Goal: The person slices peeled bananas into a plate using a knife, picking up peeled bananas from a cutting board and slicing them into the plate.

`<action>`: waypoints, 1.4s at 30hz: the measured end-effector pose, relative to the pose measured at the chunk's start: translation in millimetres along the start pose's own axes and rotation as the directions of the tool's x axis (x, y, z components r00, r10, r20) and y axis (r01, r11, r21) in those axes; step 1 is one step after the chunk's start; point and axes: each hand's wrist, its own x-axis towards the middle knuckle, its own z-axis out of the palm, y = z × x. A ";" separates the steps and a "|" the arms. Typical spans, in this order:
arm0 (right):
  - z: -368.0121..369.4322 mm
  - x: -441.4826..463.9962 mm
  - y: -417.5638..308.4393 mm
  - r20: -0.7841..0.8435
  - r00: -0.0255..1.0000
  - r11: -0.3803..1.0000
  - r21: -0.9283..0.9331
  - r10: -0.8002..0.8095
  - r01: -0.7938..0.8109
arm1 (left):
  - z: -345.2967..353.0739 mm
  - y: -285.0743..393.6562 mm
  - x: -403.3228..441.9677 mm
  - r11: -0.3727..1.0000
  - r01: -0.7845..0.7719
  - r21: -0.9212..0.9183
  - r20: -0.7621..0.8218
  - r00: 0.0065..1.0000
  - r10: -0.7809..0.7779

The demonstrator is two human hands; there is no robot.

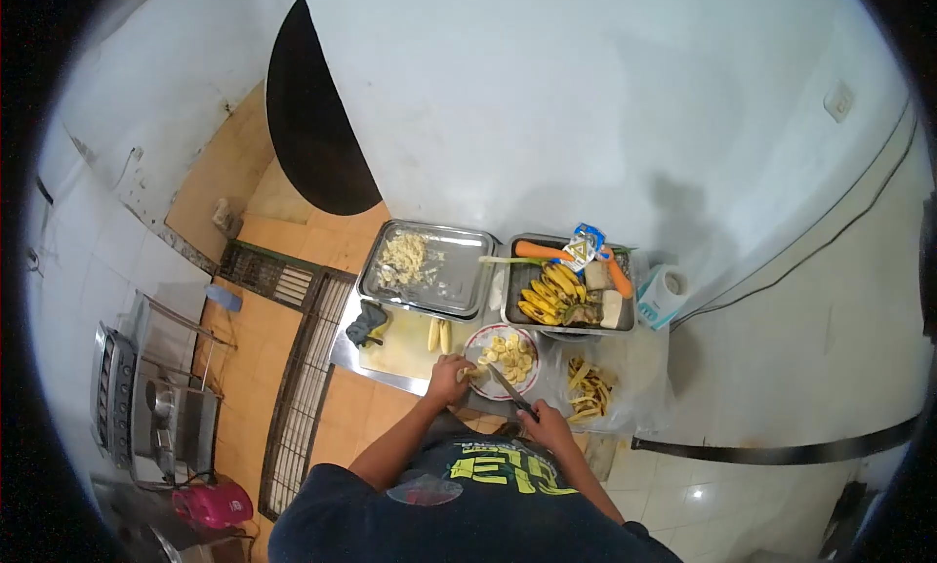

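Note:
My left hand [449, 381] is closed around a peeled banana [473, 373], whose tip points over the left rim of a red-rimmed white plate [471, 345]. Banana slices [509, 352] lie spread in that plate. Wrapped round a dark handle, my right hand [549, 426] holds a knife [507, 385]; its blade reaches over the plate's lower edge near the banana. Behind my left hand, peeled bananas [440, 335] rest on a pale cutting board [402, 353]. Right of the plate, banana peels [590, 387] sit on clear plastic.
A metal tray [459, 300] holds chopped pale pieces [403, 259]. Another tray [625, 324] carries unpeeled bananas [554, 292], carrots [540, 250] and a blue packet [585, 243]. A black bundle [368, 324] lies on the board's left; a white roll [667, 288] stands far right.

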 end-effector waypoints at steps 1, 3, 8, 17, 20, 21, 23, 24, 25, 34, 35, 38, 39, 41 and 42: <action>0.1 0.8 1.5 -0.032 0.999 1.000 -0.006 -0.021 0.021 | 0.8 -2.8 2.7 1.000 -0.019 0.008 0.014 1.000 0.019; 1.1 0.7 7.7 -0.086 0.995 0.998 -0.017 -0.057 0.056 | 0.9 -7.5 9.0 0.999 -0.050 0.020 0.049 0.998 0.049; -11.2 -4.4 -1.6 -0.010 1.000 0.999 -0.049 0.010 -0.010 | -7.7 4.5 16.5 0.998 -0.057 0.036 0.095 0.994 0.053; -3.2 -7.4 17.4 -0.098 0.991 0.990 -0.117 -0.090 0.078 | 18.5 30.0 -8.6 0.996 0.065 0.062 -0.006 0.998 -0.065; -8.0 -6.4 18.9 -0.018 0.997 0.986 -0.151 -0.080 0.077 | 28.1 31.3 -13.4 0.986 0.074 0.150 -0.049 0.997 -0.067; -11.9 -4.1 18.4 0.020 0.998 0.984 -0.168 -0.065 0.067 | 27.4 34.6 -13.1 0.980 0.080 0.180 -0.051 0.996 -0.071; -15.3 -0.6 19.2 0.025 0.998 0.984 -0.168 -0.059 0.062 | 25.8 41.2 -10.8 0.964 0.104 0.245 -0.017 0.995 -0.103; -18.2 0.4 16.5 0.028 0.998 0.984 -0.167 -0.054 0.058 | 27.8 38.5 -9.6 0.967 0.104 0.235 -0.017 0.995 -0.103; -21.4 1.5 14.6 0.044 0.998 0.987 -0.153 -0.047 0.053 | 31.2 34.8 -10.3 0.969 0.103 0.224 -0.014 0.995 -0.103; -11.3 6.7 19.4 -0.067 0.996 0.996 0.049 -0.066 0.069 | 28.1 42.4 3.3 0.963 0.191 0.192 0.081 0.975 -0.209; -8.8 7.6 22.6 -0.054 0.997 0.997 0.046 -0.062 0.064 | 29.9 39.3 4.6 0.967 0.163 0.198 0.073 0.981 -0.181; -8.4 9.3 22.4 -0.004 1.000 0.995 0.100 -0.015 0.016 | 30.8 37.7 10.3 0.953 0.119 0.278 0.078 0.986 -0.145; -8.3 9.0 21.3 -0.028 0.999 0.994 0.097 -0.037 0.040 | 32.8 35.6 13.3 0.956 0.117 0.268 0.080 0.986 -0.144; -9.0 9.5 20.7 -0.012 1.000 0.997 0.077 -0.029 0.030 | 37.0 30.5 15.2 0.961 0.122 0.247 0.086 0.985 -0.147; -9.4 9.0 19.2 -0.001 1.000 0.998 0.066 -0.024 0.024 | 35.8 32.1 15.3 0.961 0.102 0.255 0.066 0.990 -0.122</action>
